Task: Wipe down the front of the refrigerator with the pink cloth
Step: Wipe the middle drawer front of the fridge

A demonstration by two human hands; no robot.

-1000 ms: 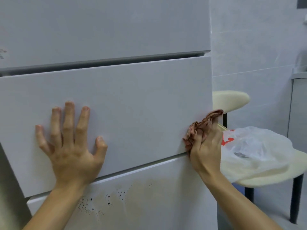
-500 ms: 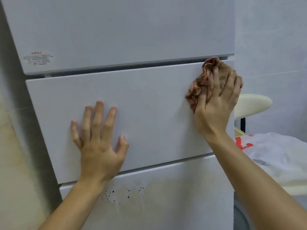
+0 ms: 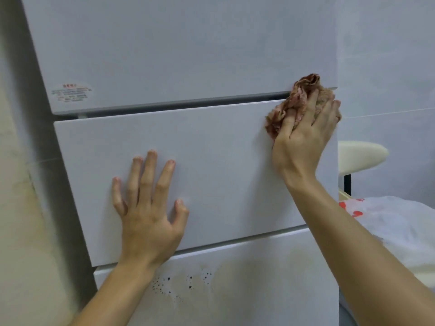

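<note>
"Pink, is it, that cloth; where does it sit?"

"Pink and brownish, bunched up; the pink cloth (image 3: 299, 100) lies at two o'clock in the view, against the white refrigerator (image 3: 179, 38); it straddles the gap between the upper door (image 3: 235, 67) and the middle drawer front (image 3: 223, 172), near the right edge."

"And the hands?"

"The right hand (image 3: 303, 135) grips the cloth, thumb and fingers dug into its folds, pressing it to the panel; the left hand (image 3: 148, 208), at eight o'clock, is spread wide and flat on the same drawer front, holding nothing."

"Anything else about?"

"A small sticker (image 3: 71, 92) with red print at ten o'clock on the upper door, too blurred to read; dark specks (image 3: 188, 281) and a brownish stain at six o'clock on the lower door (image 3: 270, 290); a cream seat (image 3: 362, 154) at three o'clock beside the refrigerator; a white plastic bag (image 3: 395, 227) with red marks at four o'clock, behind the right forearm."
</note>
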